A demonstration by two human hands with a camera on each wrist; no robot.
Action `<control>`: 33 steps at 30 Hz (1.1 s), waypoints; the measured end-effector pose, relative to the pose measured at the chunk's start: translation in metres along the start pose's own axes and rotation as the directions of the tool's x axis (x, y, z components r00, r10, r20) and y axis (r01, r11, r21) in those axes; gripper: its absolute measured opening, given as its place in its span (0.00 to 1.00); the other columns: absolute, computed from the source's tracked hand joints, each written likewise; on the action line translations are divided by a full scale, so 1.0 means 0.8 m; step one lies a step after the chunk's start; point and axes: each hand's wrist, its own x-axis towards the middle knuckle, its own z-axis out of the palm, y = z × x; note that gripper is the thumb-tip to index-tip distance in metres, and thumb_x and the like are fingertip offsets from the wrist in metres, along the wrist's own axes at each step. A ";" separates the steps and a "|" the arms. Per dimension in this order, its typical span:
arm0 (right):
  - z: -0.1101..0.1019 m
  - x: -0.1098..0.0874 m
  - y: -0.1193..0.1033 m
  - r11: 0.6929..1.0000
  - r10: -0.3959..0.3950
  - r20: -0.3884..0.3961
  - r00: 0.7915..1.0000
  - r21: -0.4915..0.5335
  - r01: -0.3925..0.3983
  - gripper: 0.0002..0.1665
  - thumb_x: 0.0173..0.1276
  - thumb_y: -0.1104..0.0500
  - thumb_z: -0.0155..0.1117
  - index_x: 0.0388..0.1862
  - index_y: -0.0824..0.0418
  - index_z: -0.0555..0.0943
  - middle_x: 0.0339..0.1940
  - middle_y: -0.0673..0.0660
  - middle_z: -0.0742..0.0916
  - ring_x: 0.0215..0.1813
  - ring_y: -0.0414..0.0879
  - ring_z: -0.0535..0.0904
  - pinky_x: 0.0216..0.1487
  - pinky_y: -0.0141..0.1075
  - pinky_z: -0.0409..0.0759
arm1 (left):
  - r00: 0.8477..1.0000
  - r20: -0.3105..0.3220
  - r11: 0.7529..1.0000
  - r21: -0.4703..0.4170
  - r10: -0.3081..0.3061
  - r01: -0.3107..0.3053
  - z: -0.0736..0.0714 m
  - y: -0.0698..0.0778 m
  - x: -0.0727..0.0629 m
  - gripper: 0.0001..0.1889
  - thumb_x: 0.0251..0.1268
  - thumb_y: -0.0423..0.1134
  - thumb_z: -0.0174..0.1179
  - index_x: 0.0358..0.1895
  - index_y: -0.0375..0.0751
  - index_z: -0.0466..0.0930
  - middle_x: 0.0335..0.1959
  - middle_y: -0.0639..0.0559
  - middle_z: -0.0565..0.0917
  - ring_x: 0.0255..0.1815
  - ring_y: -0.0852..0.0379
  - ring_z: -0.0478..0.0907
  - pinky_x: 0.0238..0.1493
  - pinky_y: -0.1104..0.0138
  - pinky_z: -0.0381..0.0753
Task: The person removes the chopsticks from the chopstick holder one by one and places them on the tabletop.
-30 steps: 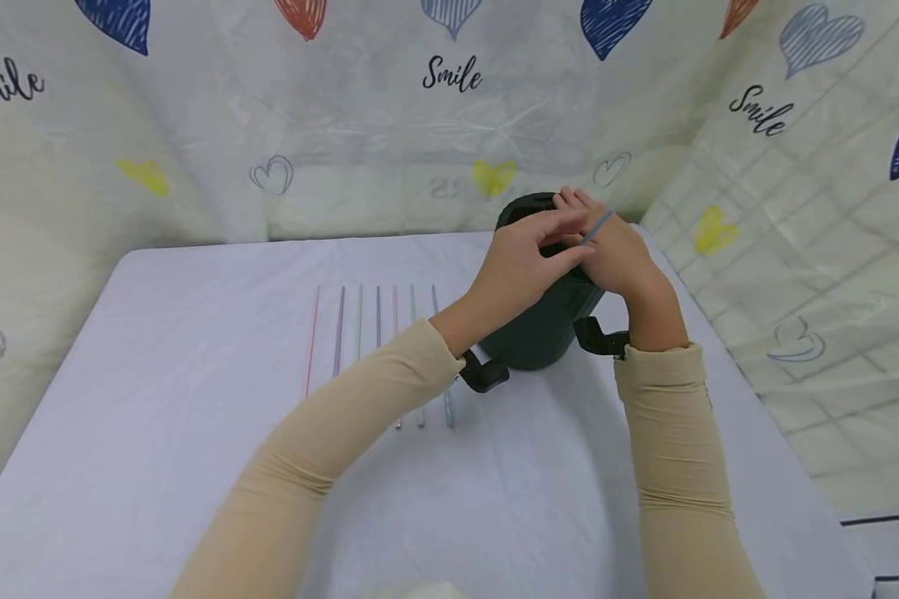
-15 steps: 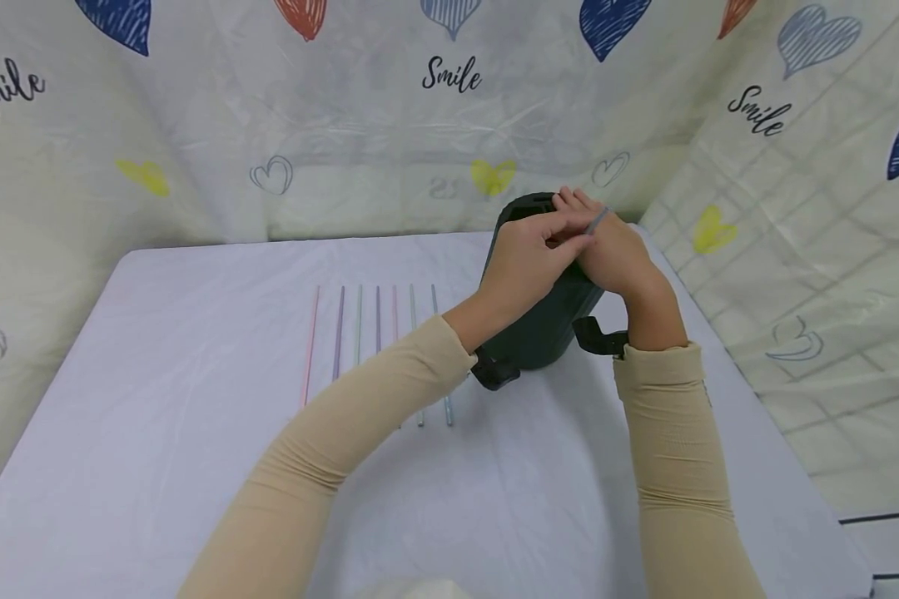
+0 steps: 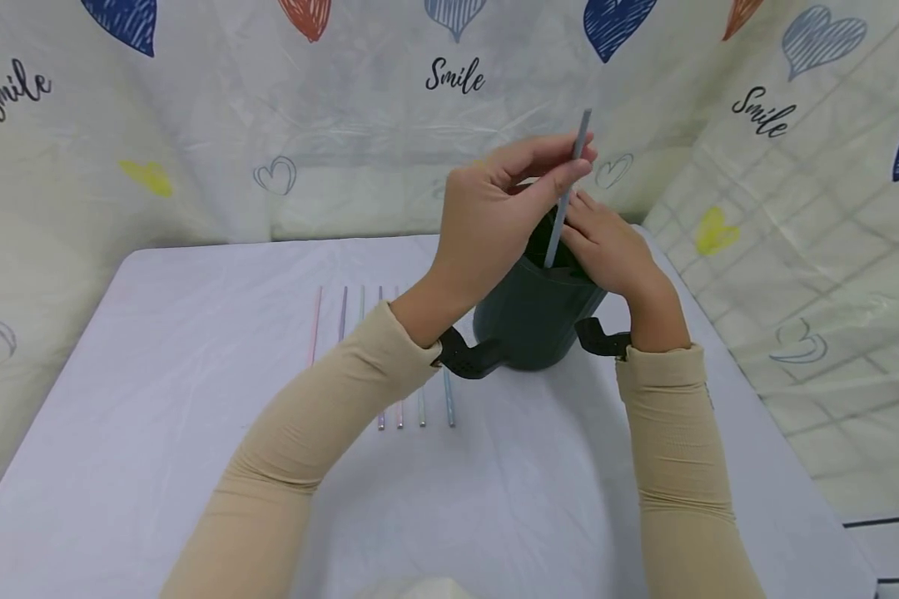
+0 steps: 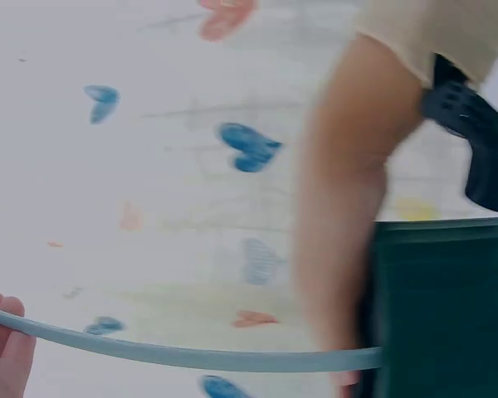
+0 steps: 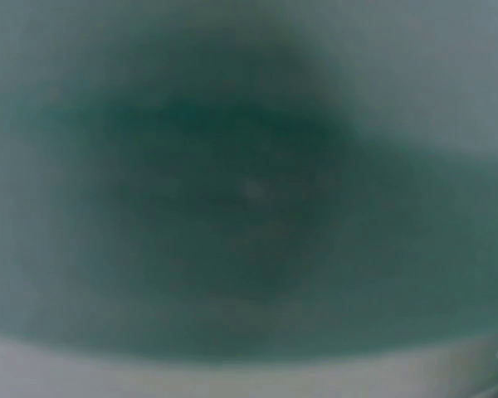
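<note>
My left hand (image 3: 487, 200) is raised above the dark green bin (image 3: 528, 324) and pinches a thin blue-grey straw-like stick (image 3: 562, 218) near its upper end. The stick leans steeply, its lower end at the bin's opening. In the left wrist view, fingertips hold one end of the stick (image 4: 191, 357) at the left, and the other end meets the bin (image 4: 448, 307). My right hand (image 3: 610, 241) rests at the right side of the bin's top with fingers extended. Only a blurred green surface (image 5: 232, 232) fills the right wrist view.
Several similar sticks (image 3: 450, 399) in pink, purple, green and blue lie side by side on the white-covered table (image 3: 157, 399), partly hidden by my left arm. A patterned curtain (image 3: 360, 116) hangs behind. Black wrist mounts (image 3: 472, 358) protrude beside the bin.
My left hand has risen and drawn back from the right hand, and the stick it pinches now stands more upright, showing more of its length. The right hand has stayed on the bin.
</note>
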 end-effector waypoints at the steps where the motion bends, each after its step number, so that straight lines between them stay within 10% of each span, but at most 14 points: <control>1: 0.000 0.000 -0.001 1.000 0.008 0.013 1.000 -0.006 -0.008 0.33 0.84 0.45 0.36 0.82 0.53 0.48 0.84 0.56 0.51 0.85 0.56 0.41 0.84 0.55 0.42 | 1.000 -0.012 0.999 -0.035 0.019 -0.020 -0.004 0.006 -0.001 0.13 0.65 0.27 0.63 0.51 0.27 0.84 0.49 0.37 0.88 0.49 0.56 0.87 0.53 0.68 0.86; 10: -0.006 0.001 -0.005 0.997 0.075 0.083 0.994 -0.043 -0.072 0.35 0.84 0.47 0.36 0.81 0.63 0.47 0.83 0.63 0.50 0.84 0.59 0.38 0.84 0.56 0.39 | 0.962 -0.076 0.955 -0.122 0.263 -0.271 -0.059 0.039 -0.008 0.12 0.62 0.19 0.61 0.49 0.17 0.80 0.41 0.33 0.88 0.45 0.46 0.88 0.54 0.53 0.87; 13: -0.008 0.000 -0.006 0.996 0.078 0.108 0.991 -0.058 -0.072 0.36 0.84 0.47 0.34 0.81 0.63 0.45 0.83 0.63 0.48 0.84 0.60 0.37 0.84 0.56 0.38 | 0.984 -0.137 0.977 -0.160 0.116 -0.137 -0.091 0.037 -0.011 0.11 0.61 0.20 0.63 0.47 0.21 0.83 0.36 0.42 0.90 0.41 0.49 0.89 0.53 0.55 0.87; 16: -0.009 -0.001 -0.006 0.996 0.076 0.121 0.990 -0.058 -0.069 0.36 0.84 0.47 0.32 0.81 0.64 0.44 0.83 0.64 0.46 0.84 0.60 0.35 0.84 0.56 0.37 | 0.974 -0.203 0.973 -0.225 -0.097 0.050 -0.128 0.025 -0.018 0.10 0.59 0.22 0.66 0.44 0.27 0.86 0.35 0.47 0.90 0.38 0.51 0.89 0.52 0.58 0.88; 24: -0.006 0.001 -0.008 0.996 0.076 0.108 0.991 -0.049 -0.071 0.36 0.84 0.46 0.33 0.81 0.62 0.45 0.84 0.62 0.47 0.84 0.58 0.36 0.84 0.56 0.38 | 0.855 -0.249 0.883 -0.252 -0.455 0.396 -0.226 -0.026 -0.052 0.08 0.57 0.28 0.71 0.41 0.34 0.88 0.38 0.48 0.88 0.35 0.55 0.89 0.47 0.64 0.89; 33: -0.002 0.001 -0.005 0.996 0.080 0.112 0.990 -0.037 -0.076 0.36 0.84 0.45 0.32 0.81 0.61 0.44 0.84 0.61 0.46 0.84 0.58 0.35 0.83 0.57 0.37 | 0.681 -0.172 0.695 -0.028 -0.712 0.719 -0.299 -0.057 -0.075 0.02 0.62 0.35 0.69 0.37 0.46 0.89 0.34 0.56 0.89 0.38 0.62 0.88 0.45 0.71 0.88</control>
